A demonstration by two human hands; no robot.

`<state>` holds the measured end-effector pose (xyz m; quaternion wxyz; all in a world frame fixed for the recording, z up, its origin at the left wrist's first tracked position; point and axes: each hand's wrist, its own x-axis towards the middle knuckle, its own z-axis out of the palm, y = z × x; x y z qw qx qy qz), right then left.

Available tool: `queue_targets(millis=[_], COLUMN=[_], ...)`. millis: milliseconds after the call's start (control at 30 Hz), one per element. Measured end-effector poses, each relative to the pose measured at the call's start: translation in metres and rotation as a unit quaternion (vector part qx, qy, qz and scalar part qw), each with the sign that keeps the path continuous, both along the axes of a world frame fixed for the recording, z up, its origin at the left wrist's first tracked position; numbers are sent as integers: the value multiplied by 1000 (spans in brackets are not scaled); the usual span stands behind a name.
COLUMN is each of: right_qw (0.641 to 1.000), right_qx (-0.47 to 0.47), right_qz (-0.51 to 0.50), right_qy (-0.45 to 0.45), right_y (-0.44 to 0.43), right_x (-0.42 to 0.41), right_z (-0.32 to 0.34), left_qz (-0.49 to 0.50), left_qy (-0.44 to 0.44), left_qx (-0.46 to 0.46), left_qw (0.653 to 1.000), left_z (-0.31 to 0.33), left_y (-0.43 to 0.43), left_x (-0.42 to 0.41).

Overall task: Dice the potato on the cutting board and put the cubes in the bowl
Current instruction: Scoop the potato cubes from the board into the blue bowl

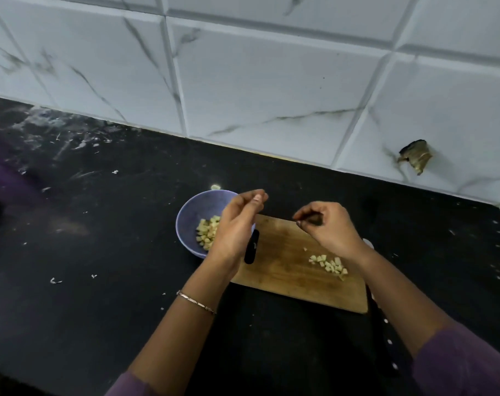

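Note:
A purple bowl (190,212) holding several pale potato cubes (207,231) stands on the black counter, at the left end of the wooden cutting board (286,270). My left hand (237,221) hovers over the bowl's right rim, its fingertips bunched against the thumb, and I see nothing in it. My right hand (329,227) hangs over the far side of the board with its fingers curled, and nothing shows in its grip. A small heap of potato cubes (330,265) lies on the board's right part, beside my right wrist.
A black-handled knife (386,332) lies along the board's right edge, partly under my right forearm. One potato scrap (215,187) sits behind the bowl. White crumbs dot the counter (100,252). The tiled wall (271,81) stands close behind.

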<state>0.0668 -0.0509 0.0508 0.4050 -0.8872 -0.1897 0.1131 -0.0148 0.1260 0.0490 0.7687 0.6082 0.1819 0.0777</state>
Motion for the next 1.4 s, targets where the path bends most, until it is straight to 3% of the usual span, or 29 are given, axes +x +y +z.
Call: queue_targets(millis=[100,200,300,400,533,667,767,900,1067,1200,1400], right_qw=[998,991,979,964,956,961,970,977,963,946,958], right_qx=[-52,-114,-185,-250,-269,-252,-221,-184,-245,-279,-230], right_qz=[-37,-74,-80,-79,-86,-61,-44,-66,-9,1,10], right_qy=[-8,1,13,-38,-84,-99,-93,-82,-113,-163,-172], right_y=[-38,-63,-77,-77,-66,-51,-49,-56,-50,-37,-37], right_x=[-12,-28,-48,-62,-63,-59,-53,-49,-55,-58,-49], right_z=[-16,-27,-33,-47,-54,-50,-49,-50,-52,-55,-56], left_qz=[-72,-139,-206,-239,-235,-249,-266,-232,-167,-156,-156], left_qy=[10,41,86,104,90,63,49,44,38,37,43], left_qx=[50,173,330,444,522,541,524,420,329,301,275], left_qw=[996,974,917,857,815,801,808,876,929,940,948], left_z=[-9,-26,-42,-57,-63,-63,-65,-67,-72,-74,-74], left_y=[-27,-46,-57,-63,-70,-76,-76,-66,-57,-58,-58], left_x=[2,5,8,8,8,13,15,13,8,7,7])
